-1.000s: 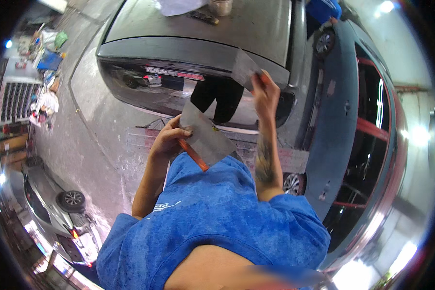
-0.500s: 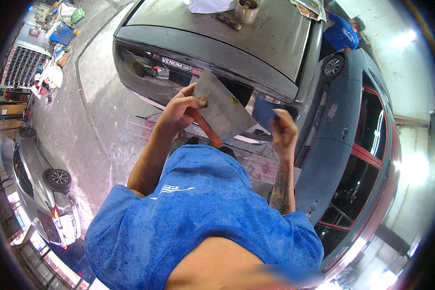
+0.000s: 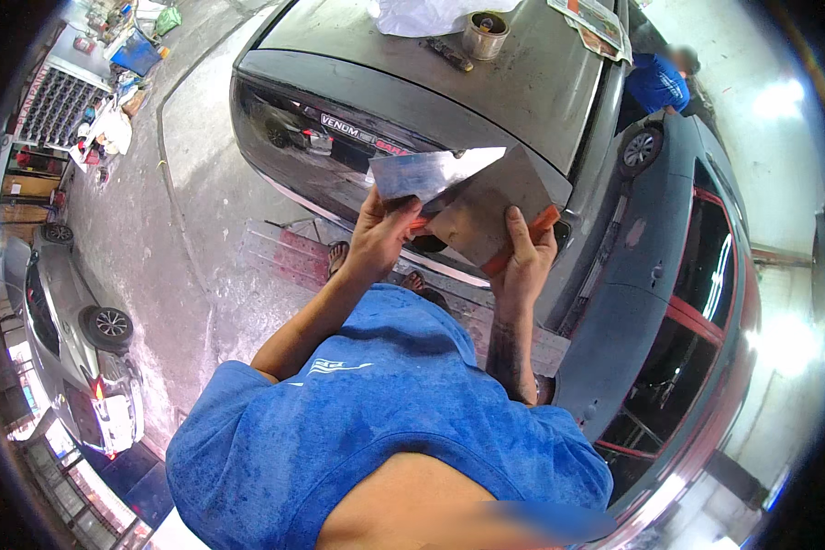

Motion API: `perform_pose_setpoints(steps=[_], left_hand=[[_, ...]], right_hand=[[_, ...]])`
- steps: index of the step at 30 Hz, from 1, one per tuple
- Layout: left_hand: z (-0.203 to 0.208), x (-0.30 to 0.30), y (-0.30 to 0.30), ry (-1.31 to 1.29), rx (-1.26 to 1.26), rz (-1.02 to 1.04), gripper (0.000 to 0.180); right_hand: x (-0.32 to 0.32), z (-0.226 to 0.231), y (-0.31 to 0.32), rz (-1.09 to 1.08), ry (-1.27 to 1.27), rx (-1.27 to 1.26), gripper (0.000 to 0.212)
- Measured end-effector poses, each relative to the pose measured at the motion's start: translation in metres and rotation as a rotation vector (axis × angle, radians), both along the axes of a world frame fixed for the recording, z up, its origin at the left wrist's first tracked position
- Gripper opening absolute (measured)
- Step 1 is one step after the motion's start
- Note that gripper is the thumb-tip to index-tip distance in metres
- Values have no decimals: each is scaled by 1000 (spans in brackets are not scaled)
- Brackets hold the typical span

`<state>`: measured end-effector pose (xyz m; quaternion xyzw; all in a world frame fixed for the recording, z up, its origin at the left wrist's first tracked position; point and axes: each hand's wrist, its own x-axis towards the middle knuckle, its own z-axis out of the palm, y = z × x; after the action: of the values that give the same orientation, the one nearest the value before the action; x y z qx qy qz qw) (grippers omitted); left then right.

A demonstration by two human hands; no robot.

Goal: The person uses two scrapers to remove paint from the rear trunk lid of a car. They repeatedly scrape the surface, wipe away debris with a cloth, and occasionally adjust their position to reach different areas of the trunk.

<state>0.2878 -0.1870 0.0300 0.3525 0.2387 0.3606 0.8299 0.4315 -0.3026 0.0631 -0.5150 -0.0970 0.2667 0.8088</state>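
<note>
My left hand (image 3: pixel 382 236) is closed on a flat metal putty spreader (image 3: pixel 417 174) whose blade shines; a bit of its orange grip shows by my fingers. My right hand (image 3: pixel 524 257) grips a second, duller grey putty spreader (image 3: pixel 495 203) along its orange edge, thumb on the blade. The two blades meet or overlap in front of me, the right one covering part of the left. Whether they press together I cannot tell. Behind them is the rear window (image 3: pixel 293 128) of a dark car.
On the dark car's roof (image 3: pixel 376 55) are an open tin (image 3: pixel 486 37), a dark narrow tool (image 3: pixel 449 55), white sheeting (image 3: pixel 422 14) and newspaper (image 3: pixel 591 26). A stained plank platform (image 3: pixel 289 261) is below. A matt grey-blue car (image 3: pixel 610 312) stands close right; a person in blue (image 3: pixel 658 84) is beyond it.
My hands have come closer together, bringing the two blades together. The left spreader has turned so its blade lies more level and catches light; the right one has swung inward across it.
</note>
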Motion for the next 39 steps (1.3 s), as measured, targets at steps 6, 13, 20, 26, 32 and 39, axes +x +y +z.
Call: perform_pose_setpoints(steps=[6,13,20,26,32,39], left_hand=[[0,4,-8,80,303,24,38],[-12,4,-1,74,133,39,39],[-18,24,36,2,-156,44,39],[-34,50,98,-36,-119,-242,49],[-19,137,295,331,72,-29,104],[4,250,435,785,368,164,109]], right_hand=[[-10,-15,27,96,61,27,27],[-13,-35,39,104,110,-50,25],[4,-70,64,175,281,-30,30],[24,-100,84,44,457,78,29],[32,-119,80,-103,525,107,25],[-19,-143,51,-239,543,17,32]])
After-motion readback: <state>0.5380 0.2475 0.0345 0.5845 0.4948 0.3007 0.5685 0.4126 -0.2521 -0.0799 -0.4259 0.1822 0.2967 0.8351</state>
